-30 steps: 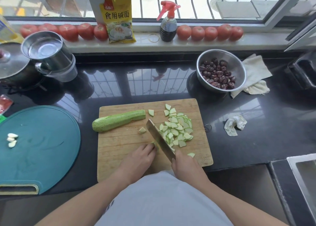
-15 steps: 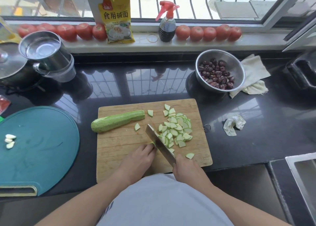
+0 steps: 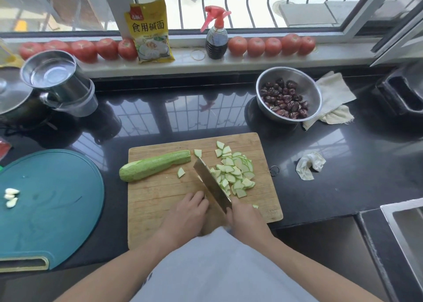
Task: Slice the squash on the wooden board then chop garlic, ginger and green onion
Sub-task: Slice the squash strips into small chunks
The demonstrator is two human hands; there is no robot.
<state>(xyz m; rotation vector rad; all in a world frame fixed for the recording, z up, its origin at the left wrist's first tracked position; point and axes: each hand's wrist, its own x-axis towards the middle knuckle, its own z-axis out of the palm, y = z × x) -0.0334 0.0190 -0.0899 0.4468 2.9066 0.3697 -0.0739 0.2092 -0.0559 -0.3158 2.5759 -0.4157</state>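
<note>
On the wooden board (image 3: 160,201) lies a half squash (image 3: 155,165), uncut, at the back left. A pile of squash slices (image 3: 235,173) covers the board's right side, with a few loose pieces (image 3: 181,172) around it. My right hand (image 3: 246,217) grips the handle of a cleaver (image 3: 211,184), whose blade leans against the left edge of the pile. My left hand (image 3: 187,212) rests on the board just left of the blade, fingers curled under; anything beneath them is hidden. Peeled garlic cloves (image 3: 11,197) lie on the teal board (image 3: 52,205) at the left.
A steel bowl of red dates (image 3: 288,96) and a cloth (image 3: 332,96) stand behind the board, a crumpled rag (image 3: 310,164) to its right. A steel jug (image 3: 57,82) and pot are at back left. Tomatoes, a yellow packet and a spray bottle line the sill. A sink edge (image 3: 402,221) is at right.
The cleaver has slid forward and to the right against the pile of slices. One loose slice now lies left of the blade. My left hand has stayed beside the blade.
</note>
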